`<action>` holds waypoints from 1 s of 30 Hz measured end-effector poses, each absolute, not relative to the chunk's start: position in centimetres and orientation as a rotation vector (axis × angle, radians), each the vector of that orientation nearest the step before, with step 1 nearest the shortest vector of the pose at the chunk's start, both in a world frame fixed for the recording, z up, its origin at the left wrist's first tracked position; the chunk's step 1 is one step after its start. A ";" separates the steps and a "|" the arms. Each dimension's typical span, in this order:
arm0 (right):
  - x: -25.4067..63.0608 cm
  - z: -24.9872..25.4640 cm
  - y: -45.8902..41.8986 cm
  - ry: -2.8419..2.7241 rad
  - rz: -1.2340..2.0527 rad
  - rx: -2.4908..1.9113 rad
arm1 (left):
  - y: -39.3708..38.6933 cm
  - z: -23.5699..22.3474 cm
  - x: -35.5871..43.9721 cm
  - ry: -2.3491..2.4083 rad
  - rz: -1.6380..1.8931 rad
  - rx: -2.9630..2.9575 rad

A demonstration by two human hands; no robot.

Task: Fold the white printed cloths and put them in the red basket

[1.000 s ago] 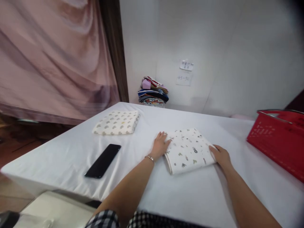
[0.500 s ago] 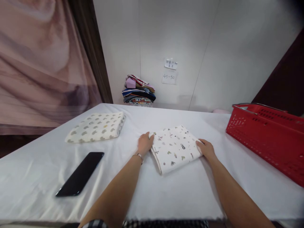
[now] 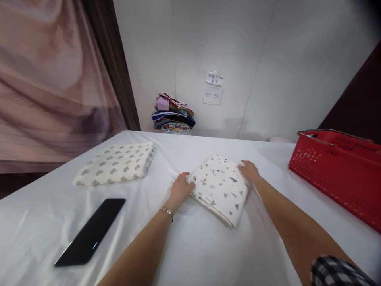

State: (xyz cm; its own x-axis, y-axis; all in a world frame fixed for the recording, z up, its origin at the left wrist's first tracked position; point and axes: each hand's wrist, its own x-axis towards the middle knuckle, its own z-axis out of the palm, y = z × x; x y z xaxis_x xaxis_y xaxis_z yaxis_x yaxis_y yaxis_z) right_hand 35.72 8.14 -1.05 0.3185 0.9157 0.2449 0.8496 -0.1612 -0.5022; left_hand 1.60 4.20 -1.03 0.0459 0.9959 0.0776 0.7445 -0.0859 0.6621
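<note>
Left hand [image 3: 181, 188]: thumb and fingers parted, pinching the near-left corner of the folded cloth [image 3: 222, 183]. Right hand [image 3: 249, 171]: fingers slightly spread, gripping its far-right edge; the cloth lies between both.

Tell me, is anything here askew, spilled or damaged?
The folded printed cloth between the left hand and right hand lies askew to the table edge; the white tablecloth wrinkles near the smartphone. No spill or damage shows.
</note>
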 end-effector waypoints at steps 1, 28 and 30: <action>34.8 -0.8 8.1 -1.591 0.125 -2.019 | 4.2 -1.1 1.6 1.747 0.753 1.879; 19.8 -1.1 -8.0 -2.535 0.140 -1.579 | 4.5 -1.5 1.5 1.718 0.765 1.933; 19.7 -1.6 -8.0 -2.529 0.078 -1.582 | 4.4 -1.4 1.5 1.722 0.774 1.911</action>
